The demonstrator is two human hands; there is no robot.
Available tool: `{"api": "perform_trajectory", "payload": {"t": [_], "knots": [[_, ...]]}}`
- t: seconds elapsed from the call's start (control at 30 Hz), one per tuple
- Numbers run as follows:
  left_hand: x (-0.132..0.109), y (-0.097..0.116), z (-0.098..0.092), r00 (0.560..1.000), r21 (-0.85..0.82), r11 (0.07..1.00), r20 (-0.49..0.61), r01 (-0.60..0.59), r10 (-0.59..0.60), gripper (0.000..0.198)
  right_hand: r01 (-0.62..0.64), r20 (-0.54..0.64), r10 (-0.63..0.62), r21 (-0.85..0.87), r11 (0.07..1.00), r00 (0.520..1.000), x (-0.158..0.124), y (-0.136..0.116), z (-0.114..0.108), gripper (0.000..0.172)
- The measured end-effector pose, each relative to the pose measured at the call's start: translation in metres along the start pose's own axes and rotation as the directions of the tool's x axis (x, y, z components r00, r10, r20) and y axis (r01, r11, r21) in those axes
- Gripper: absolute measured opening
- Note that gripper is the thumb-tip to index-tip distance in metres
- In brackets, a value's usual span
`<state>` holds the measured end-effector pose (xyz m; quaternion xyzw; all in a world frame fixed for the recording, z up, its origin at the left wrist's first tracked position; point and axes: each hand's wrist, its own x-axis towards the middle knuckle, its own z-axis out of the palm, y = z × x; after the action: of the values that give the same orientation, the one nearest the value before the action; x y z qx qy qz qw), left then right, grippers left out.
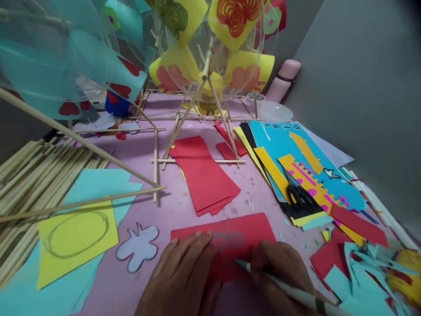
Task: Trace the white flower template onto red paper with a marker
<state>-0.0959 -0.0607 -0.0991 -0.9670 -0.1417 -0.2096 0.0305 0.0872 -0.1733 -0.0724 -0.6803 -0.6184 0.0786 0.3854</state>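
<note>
A sheet of red paper (259, 226) lies on the table in front of me, with faint grey marks across its upper middle. My left hand (184, 267) rests flat on its left side, fingers stretched out and pressing it down. Pinched in my right hand (279, 267) is a white marker (289, 287) with a green tip, which meets the paper or hovers just above it; I cannot tell which. Left of my left hand lies a white butterfly cutout (138, 248) with a dark outline. Beyond the sheet is a stack of red paper strips (204, 175).
Wooden stick frames (207, 72) with yellow and blue paper wheels stand behind. Wooden sticks (36, 193) and a yellow sheet with a drawn oval (79, 239) lie left. At right are scissors (301, 197) on coloured paper, paper scraps (358, 272) and a pink bottle (283, 81).
</note>
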Motion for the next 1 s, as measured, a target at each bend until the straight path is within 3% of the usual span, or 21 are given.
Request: {"api": "perform_trajectory", "payload": {"t": [0.53, 0.87, 1.0], "knots": [[-0.0006, 0.0001, 0.0005, 1.000, 0.000, 1.000, 0.005, 0.006, -0.006, 0.035, 0.007, -0.009, -0.007, -0.064, 0.998, 1.000, 0.0005, -0.0056, 0.0010, 0.016], [-0.0014, 0.0007, 0.0011, 1.000, 0.007, 1.000, 0.011, 0.006, -0.006, 0.035, -0.058, -0.036, 0.058, 0.018, 0.998, 0.998, -0.0005, -0.0026, 0.0032, 0.014], [-0.0009, 0.0012, 0.0008, 1.000, -0.006, 1.000, 0.008, 0.009, -0.009, 0.035, -0.079, 0.015, 0.078, 0.053, 0.995, 0.997, -0.0014, -0.0011, 0.0088, 0.016]]}}
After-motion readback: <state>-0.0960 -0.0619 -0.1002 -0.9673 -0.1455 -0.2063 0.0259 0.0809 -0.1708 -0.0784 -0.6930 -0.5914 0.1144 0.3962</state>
